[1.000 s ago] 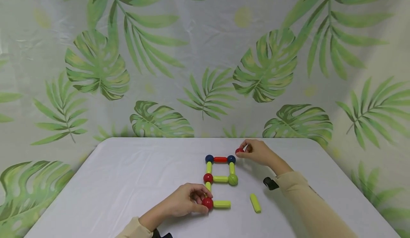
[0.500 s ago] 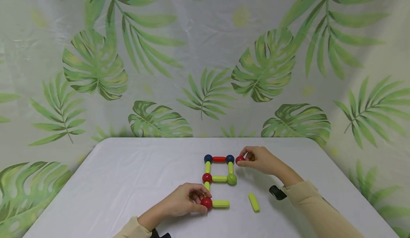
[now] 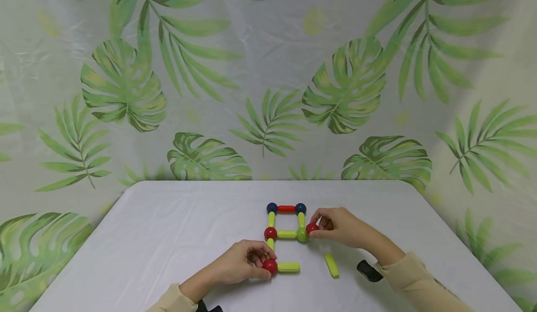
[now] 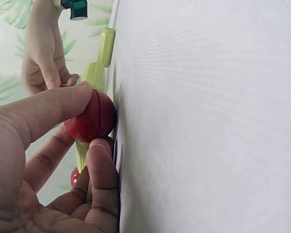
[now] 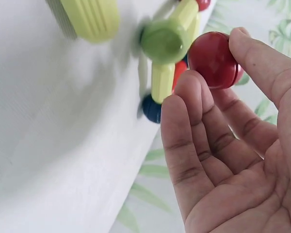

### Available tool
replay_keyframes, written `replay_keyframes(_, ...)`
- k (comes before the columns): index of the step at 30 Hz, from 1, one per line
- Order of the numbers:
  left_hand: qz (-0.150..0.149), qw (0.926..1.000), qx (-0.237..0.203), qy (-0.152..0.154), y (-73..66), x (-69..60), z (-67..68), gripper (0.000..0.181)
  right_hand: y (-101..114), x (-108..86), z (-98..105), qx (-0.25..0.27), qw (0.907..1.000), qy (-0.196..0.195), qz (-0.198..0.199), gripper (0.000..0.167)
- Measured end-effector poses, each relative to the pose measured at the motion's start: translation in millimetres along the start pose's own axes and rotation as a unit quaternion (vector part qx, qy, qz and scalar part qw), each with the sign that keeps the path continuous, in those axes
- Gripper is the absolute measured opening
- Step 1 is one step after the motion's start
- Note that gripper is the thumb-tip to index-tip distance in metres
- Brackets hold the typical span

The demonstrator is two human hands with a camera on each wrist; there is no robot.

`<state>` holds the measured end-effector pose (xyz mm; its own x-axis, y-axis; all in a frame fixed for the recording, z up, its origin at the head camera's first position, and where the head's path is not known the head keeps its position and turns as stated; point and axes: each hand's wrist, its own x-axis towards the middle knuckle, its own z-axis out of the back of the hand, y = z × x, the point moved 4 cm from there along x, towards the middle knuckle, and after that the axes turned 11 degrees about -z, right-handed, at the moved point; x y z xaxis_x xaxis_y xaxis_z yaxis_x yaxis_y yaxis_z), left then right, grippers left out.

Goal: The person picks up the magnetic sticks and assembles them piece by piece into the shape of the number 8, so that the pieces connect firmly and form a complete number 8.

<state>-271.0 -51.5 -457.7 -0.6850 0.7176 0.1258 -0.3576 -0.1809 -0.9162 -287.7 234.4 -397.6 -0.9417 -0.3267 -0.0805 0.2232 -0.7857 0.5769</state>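
Observation:
My left hand (image 3: 241,263) grips a red ball (image 3: 270,266) at the near left corner of a stick-and-ball figure on the table. From that ball a yellow-green stick (image 3: 289,267) runs to the right, its far end bare. Beyond lies a square with a red ball (image 3: 270,233), two blue balls (image 3: 300,208), a red stick (image 3: 286,209) and a green ball (image 3: 302,235). My right hand (image 3: 341,228) pinches another red ball (image 5: 213,59) between thumb and fingers. It hovers close to the green ball (image 5: 164,41), above the table in the right wrist view.
A loose yellow-green stick (image 3: 332,266) lies right of the figure, below my right hand. The white-covered table (image 3: 168,218) reaches back to a leaf-patterned curtain (image 3: 268,69). A dark wrist device (image 3: 369,271) sits at my right sleeve.
My right hand has come nearer with its red ball, from beside the back right blue ball to beside the green ball. My left hand keeps its hold in the same place.

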Motion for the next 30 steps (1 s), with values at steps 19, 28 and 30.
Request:
replay_keyframes(19, 0.008, 1.0, 0.002, 0.0, 0.2, 1.0, -0.3, 0.031, 11, -28.5, -33, 0.032, 0.9956, 0.087, -0.018, 0.026)
replay_keyframes(28, 0.008, 0.9999, 0.006, 0.002, -1.7, 1.0, -0.7, 0.03, 18, -35.8, -43, 0.051, 0.9926, 0.108, -0.021, 0.024)
replay_keyframes(30, 0.008, 1.0, 0.005, 0.002, -2.1, 1.2, -0.9, 0.03, 19, -36.7, -44, 0.052, 0.9925, 0.109, -0.02, 0.025)
